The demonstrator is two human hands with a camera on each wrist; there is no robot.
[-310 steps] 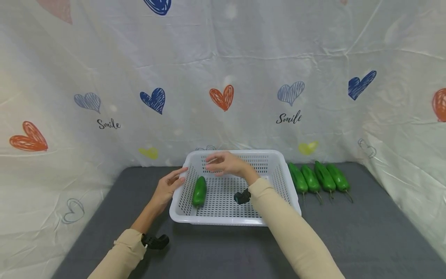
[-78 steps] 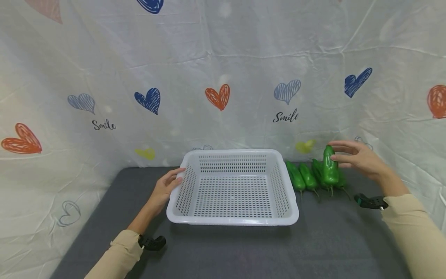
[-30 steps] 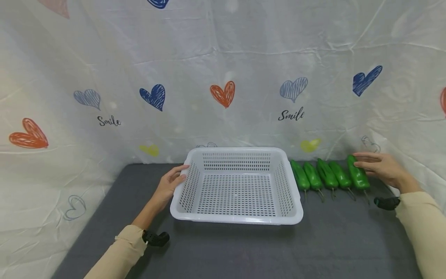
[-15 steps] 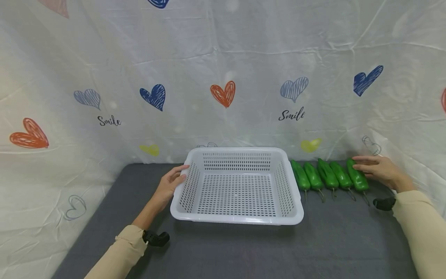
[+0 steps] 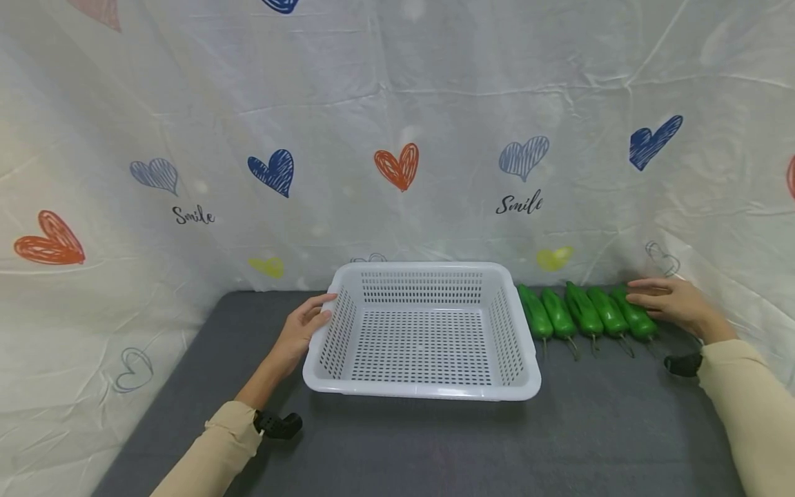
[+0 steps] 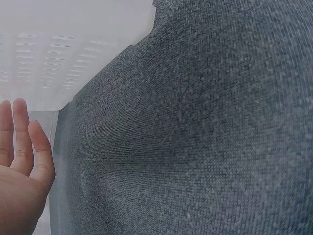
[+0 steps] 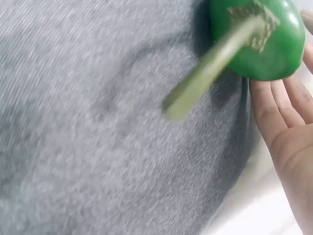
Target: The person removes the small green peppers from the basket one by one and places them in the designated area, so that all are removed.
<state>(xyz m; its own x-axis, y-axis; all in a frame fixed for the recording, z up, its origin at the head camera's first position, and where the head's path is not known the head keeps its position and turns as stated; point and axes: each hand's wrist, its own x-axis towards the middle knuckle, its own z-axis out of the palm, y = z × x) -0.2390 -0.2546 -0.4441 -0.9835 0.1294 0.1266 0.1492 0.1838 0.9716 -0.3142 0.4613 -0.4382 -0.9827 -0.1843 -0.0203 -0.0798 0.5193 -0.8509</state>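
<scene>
A white perforated plastic basket (image 5: 422,390) stands upright in the middle of the table, with nothing in it. My left hand (image 5: 301,330) touches its left rim, and the left wrist view shows straight fingers (image 6: 21,132) beside the basket wall (image 6: 73,24). To the right of the basket several green peppers (image 5: 584,310) lie side by side, stems toward me. My right hand (image 5: 677,304) touches the rightmost pepper (image 5: 640,323) along its right side. Close up in the right wrist view, this green pepper (image 7: 269,54) has a blurred stem, and extended fingers (image 7: 269,105) meet its lower side.
Dark grey cloth covers the table (image 5: 422,449). Behind it hangs a white curtain (image 5: 335,228) printed with hearts and "Smile". A black wrist camera (image 5: 278,425) sits on the left wrist and another camera (image 5: 683,364) on the right.
The pepper from the basket now lies at the row's right end. In the last second the right hand lowered it, and its top shifted left against its neighbour. The left hand stayed at the rim.
</scene>
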